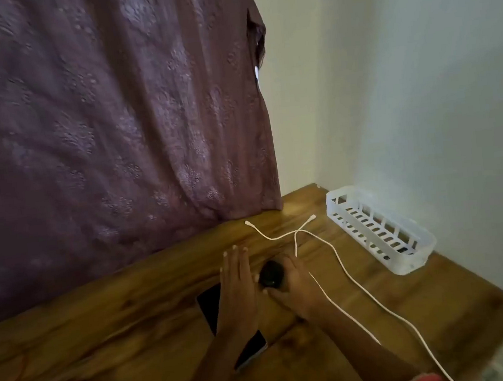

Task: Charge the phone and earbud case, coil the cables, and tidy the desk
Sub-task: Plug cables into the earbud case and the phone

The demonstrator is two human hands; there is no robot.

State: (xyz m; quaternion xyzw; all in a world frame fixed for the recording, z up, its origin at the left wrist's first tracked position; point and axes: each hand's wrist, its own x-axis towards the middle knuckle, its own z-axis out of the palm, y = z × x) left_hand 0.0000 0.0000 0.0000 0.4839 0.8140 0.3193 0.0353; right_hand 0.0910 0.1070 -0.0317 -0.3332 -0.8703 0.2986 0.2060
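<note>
Two hands at work on a desk, one holding an earbud case beside a phone.

A purple patterned curtain (100,128) hangs behind the brown wooden desk (118,320). A white slotted plastic basket (403,267) lies by the wall at the right, its long axis running from the far corner toward the near edge. A flat black phone (210,308) lies on the desk on a diagonal, from far-left to near-right, partly hidden under the left hand (237,283), whose straight fingers point at the curtain; whether it touches the phone I cannot tell. The right hand (299,284) curls around a small black oval earbud case (271,276), just right of the phone. Thin white cables (343,267) cross beyond the case, with two plug ends pointing away toward the curtain and basket, and one cable trailing off the near-right edge.
</note>
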